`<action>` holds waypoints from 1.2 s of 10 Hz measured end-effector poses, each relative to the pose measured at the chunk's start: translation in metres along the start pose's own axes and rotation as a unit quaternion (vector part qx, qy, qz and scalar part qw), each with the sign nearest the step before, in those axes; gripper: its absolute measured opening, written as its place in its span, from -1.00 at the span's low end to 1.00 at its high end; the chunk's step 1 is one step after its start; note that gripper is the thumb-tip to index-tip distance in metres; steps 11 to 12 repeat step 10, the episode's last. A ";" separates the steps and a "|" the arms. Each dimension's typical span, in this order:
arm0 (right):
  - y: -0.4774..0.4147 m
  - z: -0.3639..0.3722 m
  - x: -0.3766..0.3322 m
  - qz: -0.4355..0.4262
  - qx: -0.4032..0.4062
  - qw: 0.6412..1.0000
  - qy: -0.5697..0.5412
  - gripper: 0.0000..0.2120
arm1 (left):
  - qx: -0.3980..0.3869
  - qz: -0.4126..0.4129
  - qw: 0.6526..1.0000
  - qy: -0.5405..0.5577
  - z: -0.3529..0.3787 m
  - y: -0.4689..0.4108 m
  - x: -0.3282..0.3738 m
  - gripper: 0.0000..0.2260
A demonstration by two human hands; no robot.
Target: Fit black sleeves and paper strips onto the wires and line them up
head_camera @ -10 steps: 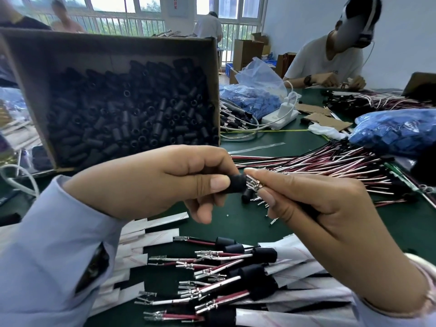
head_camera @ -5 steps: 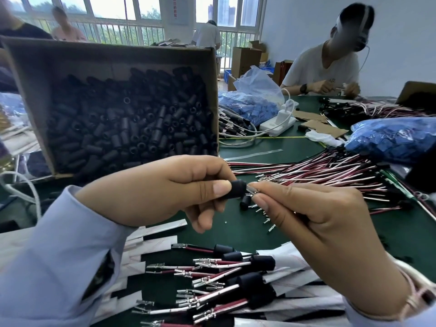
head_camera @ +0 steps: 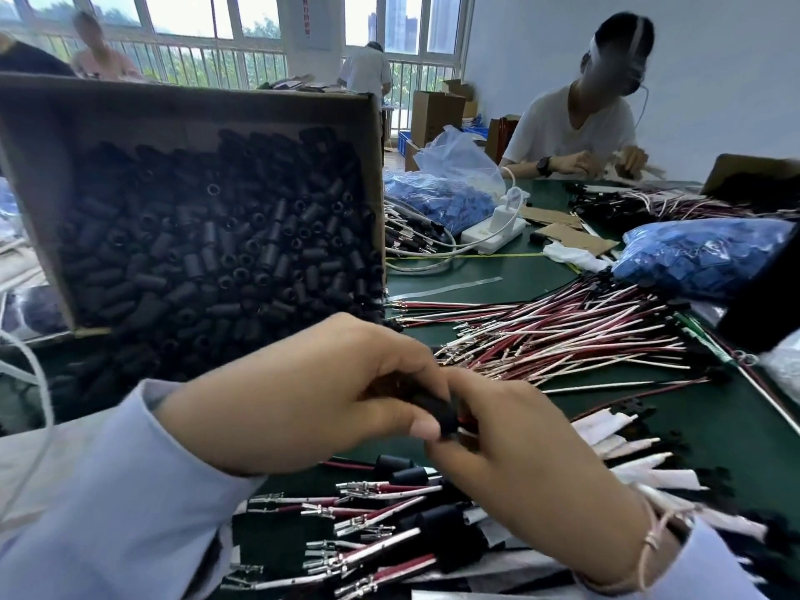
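Observation:
My left hand (head_camera: 311,391) pinches a black sleeve (head_camera: 437,411) between thumb and fingers at centre frame. My right hand (head_camera: 519,461) meets it from the right, gripping a red and white wire pair whose end runs into the sleeve; the wire is mostly hidden by my fingers. Below my hands lies a row of finished wires (head_camera: 372,526) with black sleeves and metal terminals, resting on white paper strips (head_camera: 640,465). A pile of loose red and white wires (head_camera: 562,335) lies on the green table (head_camera: 476,270) to the right.
A tilted cardboard box (head_camera: 182,110) full of black sleeves stands at the left. Blue bags of parts (head_camera: 701,253) and a white power strip (head_camera: 493,236) lie further back. Another person works at the far right end of the table.
Both hands have dropped lower and closer together. The sleeve has slid further over the wire's terminals, which no longer show between my fingers.

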State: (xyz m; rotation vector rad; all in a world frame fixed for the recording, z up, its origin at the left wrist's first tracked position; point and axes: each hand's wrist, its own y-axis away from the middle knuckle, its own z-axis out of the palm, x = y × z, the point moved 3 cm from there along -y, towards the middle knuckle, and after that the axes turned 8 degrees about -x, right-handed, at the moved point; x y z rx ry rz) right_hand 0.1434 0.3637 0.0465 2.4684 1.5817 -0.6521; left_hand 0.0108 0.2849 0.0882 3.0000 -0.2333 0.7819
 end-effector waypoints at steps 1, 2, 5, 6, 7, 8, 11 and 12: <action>-0.005 -0.001 0.004 0.035 0.003 0.999 -0.032 -0.66 | 0.024 0.014 0.999 0.021 0.007 -0.007 0.005 -0.86; -0.008 0.002 0.006 0.046 0.006 0.998 -0.048 -0.62 | 0.038 0.003 0.999 0.035 0.015 -0.012 0.007 -0.64; -0.010 0.012 0.008 -0.003 -0.056 0.994 -0.091 -0.58 | -0.008 -0.069 0.997 0.015 0.025 -0.018 -0.015 -0.50; -0.007 -0.007 0.014 -0.055 0.023 0.996 0.059 -0.67 | 0.027 -0.004 0.998 0.057 0.004 -0.007 -0.028 -0.51; -0.005 -0.024 0.019 -0.046 0.007 0.990 0.130 -0.57 | -0.032 -0.016 0.992 0.119 -0.007 0.001 -0.038 -0.53; -0.004 -0.021 0.024 -0.038 -0.065 0.986 0.150 -0.68 | -0.162 -0.064 0.982 0.074 0.004 0.005 -0.035 -0.59; 0.006 -0.025 0.036 -0.001 -0.136 0.990 -0.047 -0.37 | -0.132 -0.153 0.973 -0.112 0.018 0.003 -0.014 -0.32; 0.006 -0.025 0.036 -0.001 -0.136 0.990 -0.047 -0.37 | -0.132 -0.153 0.973 -0.112 0.018 0.003 -0.014 -0.32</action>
